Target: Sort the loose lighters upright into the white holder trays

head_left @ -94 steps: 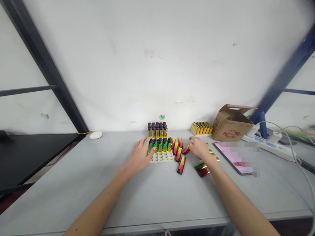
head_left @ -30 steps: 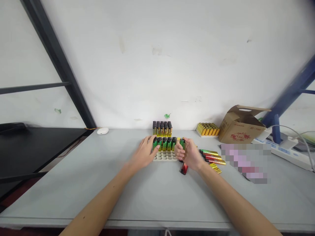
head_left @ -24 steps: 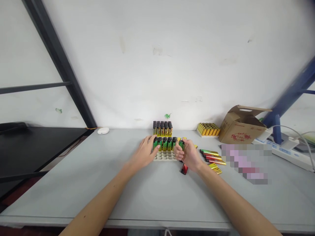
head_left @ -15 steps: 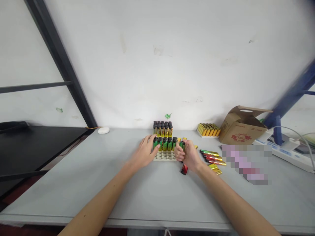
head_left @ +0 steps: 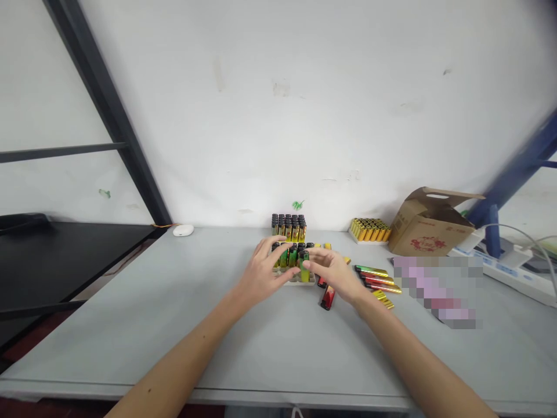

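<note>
My right hand (head_left: 336,271) pinches a green-and-yellow lighter (head_left: 305,271) upright, its black top up, over the front of a white holed tray (head_left: 282,283). My left hand (head_left: 266,268) is open, with fingers spread around the left side of the green lighters (head_left: 284,256) standing in that tray. Its thumb reaches close to the held lighter; I cannot tell whether they touch. Fingers of both hands cover part of the row. Beside the right hand, a red lighter (head_left: 328,297) lies on the table.
Behind the tray stands a block of gold lighters with black tops (head_left: 288,228). To the right are loose lighters (head_left: 378,280), a tray of yellow cylinders (head_left: 371,230), a cardboard box (head_left: 429,226) and a power strip (head_left: 500,273). A white case (head_left: 183,230) lies at the back left.
My right hand has brought the green lighter left and down to the tray's front. My left hand has shifted slightly, its thumb now farther right. More of the red lighter shows.
</note>
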The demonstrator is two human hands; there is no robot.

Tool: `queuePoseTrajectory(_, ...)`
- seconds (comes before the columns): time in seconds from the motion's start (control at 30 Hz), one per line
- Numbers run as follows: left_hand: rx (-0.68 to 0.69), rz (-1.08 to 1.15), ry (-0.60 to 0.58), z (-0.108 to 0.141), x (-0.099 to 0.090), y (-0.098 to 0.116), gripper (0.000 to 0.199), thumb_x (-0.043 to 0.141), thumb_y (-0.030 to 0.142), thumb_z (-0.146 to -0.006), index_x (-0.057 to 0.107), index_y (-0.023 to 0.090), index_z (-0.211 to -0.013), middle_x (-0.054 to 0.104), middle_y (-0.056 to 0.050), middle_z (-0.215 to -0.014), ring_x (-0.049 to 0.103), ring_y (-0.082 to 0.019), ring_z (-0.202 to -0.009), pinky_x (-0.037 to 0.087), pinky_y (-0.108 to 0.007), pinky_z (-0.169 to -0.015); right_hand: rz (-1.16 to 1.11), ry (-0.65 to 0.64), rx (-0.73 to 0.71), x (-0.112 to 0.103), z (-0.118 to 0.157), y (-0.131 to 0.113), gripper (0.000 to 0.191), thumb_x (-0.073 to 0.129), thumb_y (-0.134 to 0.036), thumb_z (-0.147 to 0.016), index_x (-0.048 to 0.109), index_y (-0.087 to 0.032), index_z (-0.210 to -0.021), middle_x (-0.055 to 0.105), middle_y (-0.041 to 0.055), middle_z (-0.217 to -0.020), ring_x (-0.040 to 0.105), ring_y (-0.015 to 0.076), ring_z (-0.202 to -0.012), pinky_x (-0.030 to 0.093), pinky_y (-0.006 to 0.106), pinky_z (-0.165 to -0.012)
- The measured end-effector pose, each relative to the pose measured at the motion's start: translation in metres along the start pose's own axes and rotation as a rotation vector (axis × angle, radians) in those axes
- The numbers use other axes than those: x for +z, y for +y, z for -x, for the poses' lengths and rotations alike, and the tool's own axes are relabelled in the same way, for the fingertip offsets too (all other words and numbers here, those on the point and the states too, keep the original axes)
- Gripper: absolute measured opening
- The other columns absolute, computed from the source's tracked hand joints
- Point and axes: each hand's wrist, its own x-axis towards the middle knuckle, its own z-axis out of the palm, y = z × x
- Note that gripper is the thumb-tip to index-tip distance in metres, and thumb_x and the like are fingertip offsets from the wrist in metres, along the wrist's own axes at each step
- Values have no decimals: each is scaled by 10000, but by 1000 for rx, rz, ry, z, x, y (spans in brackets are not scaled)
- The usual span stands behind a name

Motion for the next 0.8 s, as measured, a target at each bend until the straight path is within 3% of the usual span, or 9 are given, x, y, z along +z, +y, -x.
queuePoseTrajectory(0.1, 18, 47, -81, 0, -1, 1, 431, 614, 432, -872, 563, 272, -1269, 496, -101, -1340, 452, -280, -1273, 424, -476, -1050, -22, -29, 58, 4, 0, 7, 506, 794, -355, -696, 590, -187, -1128, 672, -25, -676, 587, 138, -606, 423, 274, -599)
queuePoseTrajectory(0.2, 22, 92, -133, -1, -1, 1, 358, 628, 398, -868, 607, 274, -1203, 507, -87, -1340, 462, -267, -1267, 431, -465, -1047, -32, -26, 74, 7, 0, 11, 569, 803, -354, -685, 547, -174, -1161, 713, -1, -688, 621, 154, -627, 446, 291, -630)
queuePoseTrajectory(0.37, 28, 193, -88, -3, -2, 1, 191, 659, 340, -849, 649, 231, -1006, 595, -83, -1228, 553, -236, -1162, 469, -411, -995, -8, 4, 74, 6, -1, 7, 567, 755, -428, -734, 546, -169, -1193, 733, 31, -747, 641, 158, -674, 475, 293, -657)
queuePoseTrajectory(0.53, -77, 228, 35, -6, -11, -7, 203, 638, 308, -859, 621, 213, -1037, 688, -32, -973, 637, -172, -892, 525, -321, -826, -21, 235, 5, -5, -5, 3, 455, 632, -556, -801, 637, -187, -1068, 723, 68, -885, 658, 194, -858, 505, 300, -720)
queuePoseTrajectory(0.63, -88, 121, 69, -7, -17, -15, 229, 611, 280, -871, 607, 225, -1094, 694, -18, -974, 636, -166, -877, 513, -323, -834, -21, 309, -10, -15, -7, 1, 426, 638, -561, -788, 661, -183, -983, 688, 37, -792, 627, 163, -737, 489, 283, -662)
queuePoseTrajectory(0.8, 17, -49, -23, -6, -21, -27, 253, 604, 242, -867, 600, 231, -1120, 702, -23, -963, 638, -193, -911, 486, -379, -876, -37, 338, -24, -20, -7, -2, 402, 668, -552, -755, 660, -175, -896, 646, 7, -710, 578, 130, -638, 467, 266, -613)
